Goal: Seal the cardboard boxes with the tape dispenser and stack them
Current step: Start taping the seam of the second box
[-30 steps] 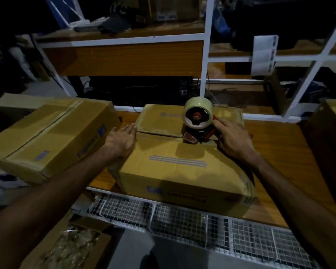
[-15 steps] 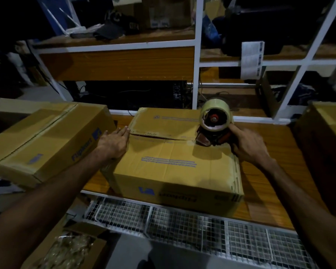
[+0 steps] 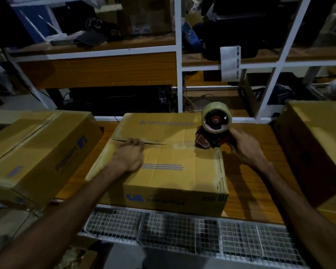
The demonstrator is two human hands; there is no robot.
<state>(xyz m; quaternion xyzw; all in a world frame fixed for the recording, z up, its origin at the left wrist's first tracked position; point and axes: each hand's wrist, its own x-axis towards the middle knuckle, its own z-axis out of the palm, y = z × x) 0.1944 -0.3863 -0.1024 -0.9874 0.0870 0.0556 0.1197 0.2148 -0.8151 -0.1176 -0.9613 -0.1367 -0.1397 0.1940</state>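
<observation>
A closed cardboard box (image 3: 169, 171) lies in front of me on the wooden table (image 3: 246, 193), its two top flaps meeting at a seam. My left hand (image 3: 129, 157) presses flat on the near flap, fingertips at the seam's slightly gaping left part. My right hand (image 3: 244, 147) grips the handle of the red tape dispenser (image 3: 211, 136), which carries a pale tape roll and sits on the seam near the box's right edge. A short strip of tape lies on the seam just left of the dispenser.
A second cardboard box (image 3: 35, 152) sits at the left, a third box (image 3: 318, 148) at the right table edge. White-framed shelves (image 3: 177, 55) with clutter stand behind. A wire mesh rack (image 3: 182, 230) runs below the table's near edge.
The dispenser and my right hand have moved right along the seam to the box's right edge. My left hand has shifted from the box's left side onto the top flap at the seam.
</observation>
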